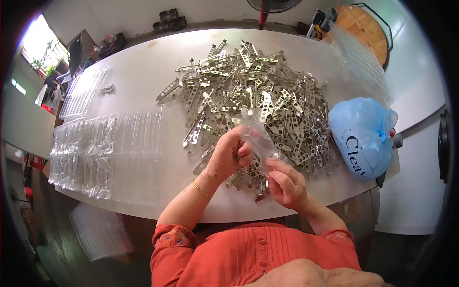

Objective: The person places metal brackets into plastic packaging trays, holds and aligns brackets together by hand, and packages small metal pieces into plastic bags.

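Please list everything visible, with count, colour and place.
Table: 1, white, centre
Metal parts: many, silver, heaped centre
Bag: 1, clear, in hands
Trays: several, clear, table left, right
Packets: many, clear, table left
Sack: 1, blue, table right
Fan: 1, dark, beyond table
Board: 1, brown, far right
Window: 1, bright, far left
Clutter: uncounted, mixed, background
Bracelet: 1, gold, left wrist
Shirt: 1, red, bottom
Left hand: 1, bare, on bag
Right hand: 1, bare, on bag

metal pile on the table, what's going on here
The person's left hand and right hand hold a clear plastic bag between them, over the near part of the metal pile. Whether anything is inside the bag is hard to tell. Clear-wrapped packets lie in rows to the left, and a blue bag sits to the right.
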A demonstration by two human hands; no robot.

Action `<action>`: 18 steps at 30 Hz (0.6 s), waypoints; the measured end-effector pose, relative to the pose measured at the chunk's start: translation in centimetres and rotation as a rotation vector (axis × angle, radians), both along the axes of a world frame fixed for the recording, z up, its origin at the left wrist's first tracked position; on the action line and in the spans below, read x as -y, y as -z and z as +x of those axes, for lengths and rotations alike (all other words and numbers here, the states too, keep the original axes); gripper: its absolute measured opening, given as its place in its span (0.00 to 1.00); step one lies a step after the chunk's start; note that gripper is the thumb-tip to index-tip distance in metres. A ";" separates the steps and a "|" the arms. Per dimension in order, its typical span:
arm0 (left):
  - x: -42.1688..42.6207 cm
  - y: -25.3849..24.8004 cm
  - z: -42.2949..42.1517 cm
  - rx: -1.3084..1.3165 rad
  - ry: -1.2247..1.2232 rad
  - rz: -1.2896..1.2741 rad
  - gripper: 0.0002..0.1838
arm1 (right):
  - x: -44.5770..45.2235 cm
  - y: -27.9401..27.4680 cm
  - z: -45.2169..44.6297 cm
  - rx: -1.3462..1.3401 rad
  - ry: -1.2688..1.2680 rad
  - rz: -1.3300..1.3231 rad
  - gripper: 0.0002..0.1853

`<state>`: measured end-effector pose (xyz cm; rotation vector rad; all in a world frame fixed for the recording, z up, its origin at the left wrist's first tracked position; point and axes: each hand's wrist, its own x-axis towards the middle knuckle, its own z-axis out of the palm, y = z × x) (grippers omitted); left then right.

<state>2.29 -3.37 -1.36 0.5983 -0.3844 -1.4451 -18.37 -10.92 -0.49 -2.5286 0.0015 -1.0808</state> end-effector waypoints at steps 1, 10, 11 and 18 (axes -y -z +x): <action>0.0 -0.1 0.3 0.004 -0.011 0.017 0.26 | 0.0 0.2 0.0 -0.014 0.011 0.057 0.12; 0.0 0.6 2.3 0.120 -0.191 -0.056 0.23 | 1.2 0.5 0.8 -0.032 0.058 0.087 0.12; 0.1 0.6 2.6 0.253 -0.248 -0.054 0.22 | 1.5 0.3 0.7 -0.034 0.057 0.089 0.12; 0.2 0.2 2.9 0.261 -0.325 0.030 0.10 | 2.9 -1.0 0.6 -0.085 -0.002 0.037 0.13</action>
